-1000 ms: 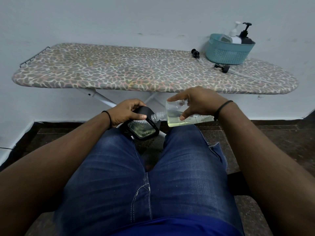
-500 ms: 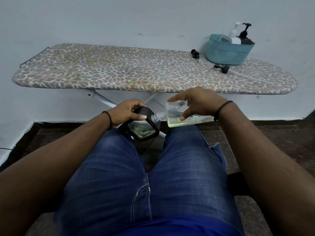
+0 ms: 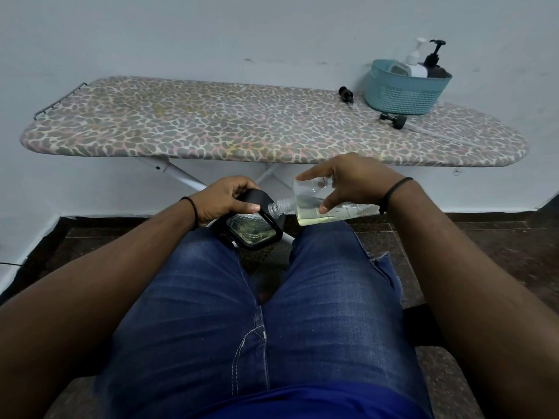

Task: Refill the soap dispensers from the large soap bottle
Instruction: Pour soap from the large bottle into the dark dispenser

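Large soap bottle (image 3: 326, 207): clear, glossy plastic with a ribbed threaded neck; pale yellow liquid shows through the wall. Dispenser (image 3: 252, 223): black matt casing, smooth, around a shiny panel that reflects light. Ironing board (image 3: 211, 125): woven cloth cover, matt, printed in a pebble pattern; legs (image 3: 181, 176) of white painted metal tube, wire rack (image 3: 57, 101) of bare metal at one end. Basket (image 3: 405, 89): teal plastic, perforated lattice wall, smooth rim. Pump bottles (image 3: 419, 66) inside: plastic, one white, one dark. Jeans (image 3: 227, 313): blue denim, faded, with pale stitching. Wall (image 3: 211, 34): matt paint. Floor (image 3: 484, 246): dark, speckled stone.
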